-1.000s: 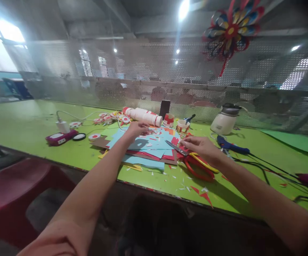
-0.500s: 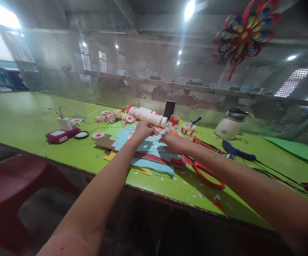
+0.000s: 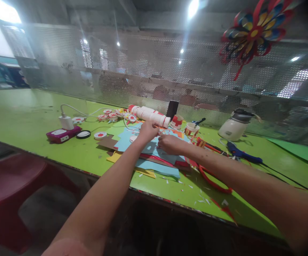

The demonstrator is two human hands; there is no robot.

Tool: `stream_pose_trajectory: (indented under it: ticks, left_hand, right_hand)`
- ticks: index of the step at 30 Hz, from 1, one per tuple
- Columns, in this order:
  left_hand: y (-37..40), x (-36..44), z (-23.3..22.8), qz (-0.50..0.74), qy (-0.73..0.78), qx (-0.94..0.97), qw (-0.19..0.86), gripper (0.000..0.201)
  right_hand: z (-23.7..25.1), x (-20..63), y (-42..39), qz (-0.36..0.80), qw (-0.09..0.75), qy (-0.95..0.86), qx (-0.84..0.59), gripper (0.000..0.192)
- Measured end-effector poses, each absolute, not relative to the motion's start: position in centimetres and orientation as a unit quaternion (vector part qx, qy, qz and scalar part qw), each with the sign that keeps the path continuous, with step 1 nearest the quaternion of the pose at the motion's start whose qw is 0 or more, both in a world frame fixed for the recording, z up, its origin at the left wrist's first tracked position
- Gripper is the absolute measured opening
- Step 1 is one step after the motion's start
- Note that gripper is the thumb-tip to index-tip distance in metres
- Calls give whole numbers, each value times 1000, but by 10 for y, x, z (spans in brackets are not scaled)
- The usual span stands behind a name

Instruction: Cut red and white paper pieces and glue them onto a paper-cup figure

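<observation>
My left hand and my right hand are close together above a stack of cut paper sheets, mostly light blue. The fingers of both are closed in a pinch, and anything between them is too small and blurred to make out. Beside my left wrist a small white round piece lies on the paper. Partly covered by my right forearm are red-handled scissors. Just beyond the hands lies a long white roll with red bands.
A purple power socket with a charger stands at left, near a black-rimmed disc. At the back are a dark upright phone-like slab and red-and-white cups. A blue glue gun and a kettle are at right.
My hands have drawn closer together, the left fingertips now almost meeting the right. The whole view has shifted slightly, so the table's things appear a little farther right.
</observation>
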State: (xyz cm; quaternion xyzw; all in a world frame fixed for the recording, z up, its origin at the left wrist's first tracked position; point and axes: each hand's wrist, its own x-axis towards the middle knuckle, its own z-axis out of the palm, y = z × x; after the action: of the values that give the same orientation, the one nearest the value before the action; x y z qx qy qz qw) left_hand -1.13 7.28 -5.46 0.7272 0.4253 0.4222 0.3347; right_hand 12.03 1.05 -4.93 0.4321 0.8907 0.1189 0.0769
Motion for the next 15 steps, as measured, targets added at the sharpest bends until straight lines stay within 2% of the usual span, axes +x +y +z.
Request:
stream_pose_trajectory:
  ticks: [8,15]
  left_hand:
    - [69,-11,-57,341,404,777,342,26]
    - [69,-13,-58,315,406,802,304,15]
  right_hand:
    - [-49,132,9,126,19,877,463,25]
    - [-49,139,7,124,33,866,484,25]
